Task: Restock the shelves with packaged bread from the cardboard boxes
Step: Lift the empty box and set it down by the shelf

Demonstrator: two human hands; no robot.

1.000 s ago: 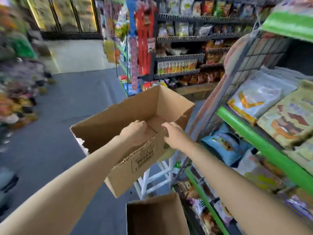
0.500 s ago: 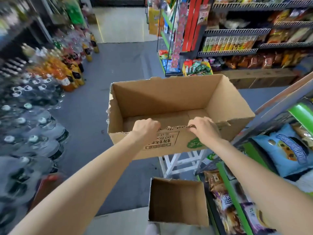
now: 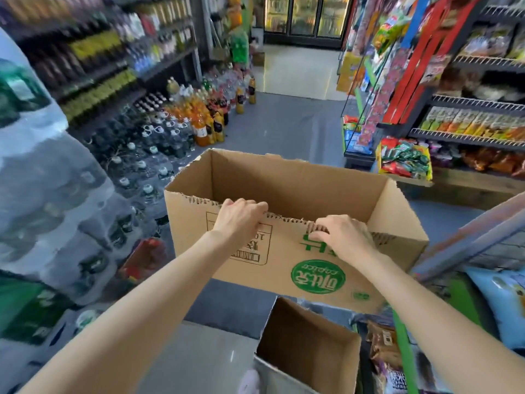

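Note:
A large open cardboard box [image 3: 284, 268] with a green round logo hangs in the air in front of me; its inside looks empty. My left hand [image 3: 241, 220] grips the torn near rim, fingers curled over the edge. My right hand [image 3: 341, 237] grips the same rim further right. A smaller open cardboard box [image 3: 306, 342] stands on the floor below, its inside dark and seemingly empty. Packaged goods [image 3: 505, 302] lie on the green-edged shelf at the right.
Bottled drinks [image 3: 204, 120] stand on the floor along the left, with wrapped packs of water bottles [image 3: 51, 194] near me. Snack shelves [image 3: 468, 120] and a hanging rack [image 3: 397, 81] fill the right. A grey aisle floor [image 3: 284, 123] leads to fridges [image 3: 304, 15] at the back.
I have turned left, away from the right shelf. The box has swung with me and now sits level and lower, its logo side facing me. Both hands keep their grip.

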